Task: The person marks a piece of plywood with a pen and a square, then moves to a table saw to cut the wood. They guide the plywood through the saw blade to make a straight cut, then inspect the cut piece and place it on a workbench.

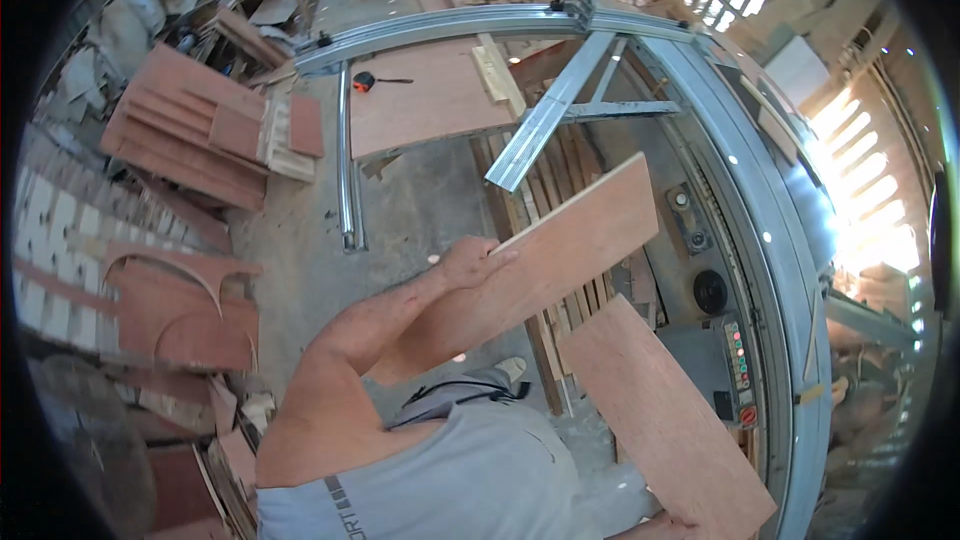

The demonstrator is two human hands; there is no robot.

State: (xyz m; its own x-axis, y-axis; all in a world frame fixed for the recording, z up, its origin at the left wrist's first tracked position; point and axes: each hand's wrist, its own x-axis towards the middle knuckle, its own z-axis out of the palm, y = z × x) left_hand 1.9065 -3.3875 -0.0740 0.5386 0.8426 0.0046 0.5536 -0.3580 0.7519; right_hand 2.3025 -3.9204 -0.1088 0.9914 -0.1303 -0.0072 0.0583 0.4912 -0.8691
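The left hand point(470, 262) is reaching out over the concrete floor point(400, 230), and its grip is closing on the near edge of a long plywood board point(540, 265): thumb lying along the top face, fingers tucked under and hidden. That board is tilting up and away to the right, in the air above a stack of narrow wooden strips point(560, 190) lying on the floor.

Lower right, a second plywood panel point(665, 420) is slanting from the middle of the view down to the bottom edge. The right hand point(675, 525) is only just showing there, at the panel's lower corner, touching it; whether that grip is clamped shut or just resting against the wood, I cannot tell.

Beyond both boards, the curved metal rail point(740, 130) of a saw bench is sweeping round on the right, with its control panel point(738, 365) beside the second panel. Farther back, a tape measure point(364, 81) is lying on a plywood sheet point(430, 100) on the worktop.
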